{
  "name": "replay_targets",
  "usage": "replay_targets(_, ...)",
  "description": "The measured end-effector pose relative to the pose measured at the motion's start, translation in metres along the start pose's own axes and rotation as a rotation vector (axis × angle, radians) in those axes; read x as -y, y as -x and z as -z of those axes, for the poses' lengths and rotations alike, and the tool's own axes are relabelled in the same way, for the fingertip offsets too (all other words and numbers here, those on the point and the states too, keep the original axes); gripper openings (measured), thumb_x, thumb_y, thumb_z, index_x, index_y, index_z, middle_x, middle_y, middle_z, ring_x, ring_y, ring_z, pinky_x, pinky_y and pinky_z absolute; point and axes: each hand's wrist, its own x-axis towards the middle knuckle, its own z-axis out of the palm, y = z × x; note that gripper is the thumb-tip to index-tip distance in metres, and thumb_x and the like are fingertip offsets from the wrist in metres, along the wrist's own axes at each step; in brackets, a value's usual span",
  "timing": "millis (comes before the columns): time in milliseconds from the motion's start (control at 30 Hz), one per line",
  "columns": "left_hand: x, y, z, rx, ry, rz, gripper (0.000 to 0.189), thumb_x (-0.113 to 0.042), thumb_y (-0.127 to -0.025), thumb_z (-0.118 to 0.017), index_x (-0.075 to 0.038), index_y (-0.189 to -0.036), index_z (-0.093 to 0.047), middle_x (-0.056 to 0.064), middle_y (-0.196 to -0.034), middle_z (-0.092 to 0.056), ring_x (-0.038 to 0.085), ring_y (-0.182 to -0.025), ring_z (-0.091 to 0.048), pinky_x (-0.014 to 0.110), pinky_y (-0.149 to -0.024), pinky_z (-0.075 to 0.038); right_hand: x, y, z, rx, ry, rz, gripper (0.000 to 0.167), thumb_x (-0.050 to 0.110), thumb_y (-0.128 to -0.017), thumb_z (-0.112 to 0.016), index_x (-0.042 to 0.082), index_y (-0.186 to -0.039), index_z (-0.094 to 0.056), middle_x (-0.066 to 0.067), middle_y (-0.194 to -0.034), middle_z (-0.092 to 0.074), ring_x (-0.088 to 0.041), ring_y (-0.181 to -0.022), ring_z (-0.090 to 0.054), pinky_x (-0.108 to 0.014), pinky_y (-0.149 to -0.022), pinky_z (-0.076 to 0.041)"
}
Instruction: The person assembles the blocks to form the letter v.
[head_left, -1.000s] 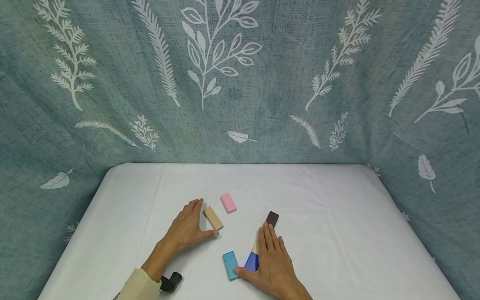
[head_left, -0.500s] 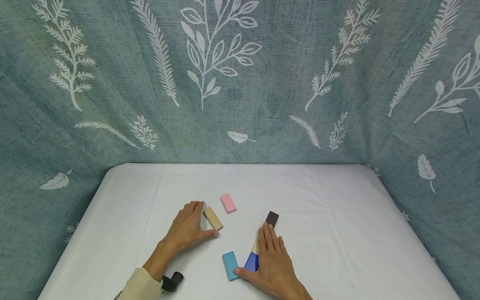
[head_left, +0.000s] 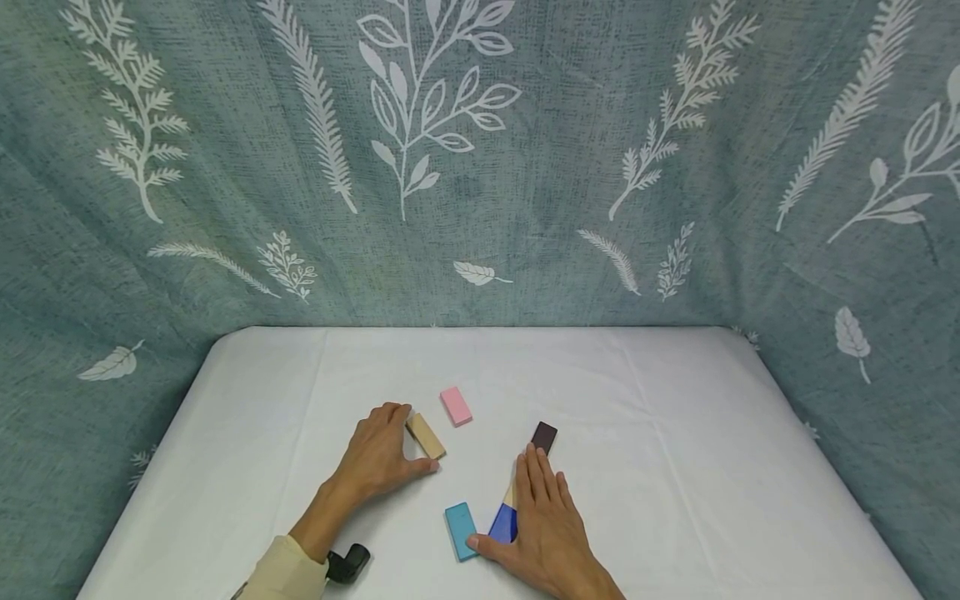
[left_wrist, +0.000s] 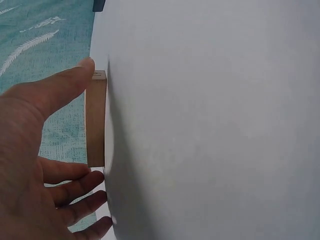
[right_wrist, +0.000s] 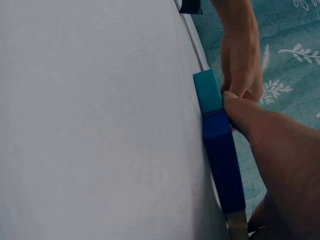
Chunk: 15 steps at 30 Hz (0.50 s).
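Observation:
My left hand spreads its thumb and fingers around the two ends of a tan wooden block. In the left wrist view the thumb tip is at one end of this block and the index finger at the other; firm contact cannot be told. My right hand lies flat, fingers straight and together, over a slanting row: a dark brown block, a cream block and a blue block, partly hidden. Its thumb touches a teal block, whose near end meets the blue block in the right wrist view.
A pink block lies beyond the tan one. All rest on a table with a white cloth, backed by a green leaf-patterned curtain. A black device sits at the left wrist, by the beige sleeve.
My left fingertips have drawn slightly nearer the tan block's far end, and the hand has shifted a little right. The right hand and the blocks have stayed in place.

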Motion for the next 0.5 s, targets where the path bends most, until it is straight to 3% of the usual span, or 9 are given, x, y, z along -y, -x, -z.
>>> replay_targets(500,-0.0041,-0.0016,-0.0043,-0.002,-0.017,-0.012,0.083,-0.047,-0.074,-0.088,0.004,-0.133,-0.058,0.016,-0.122,-0.06,0.032,-0.112,-0.056,0.054,-0.099,-0.041,-0.0002,-0.0003,-0.0007,-0.009,-0.003,0.002,0.134,0.095,-0.072,-0.047,-0.003,-0.159,-0.019,-0.019,-0.167,-0.009,-0.034,-0.154,-0.007,-0.056,-0.121,-0.014)
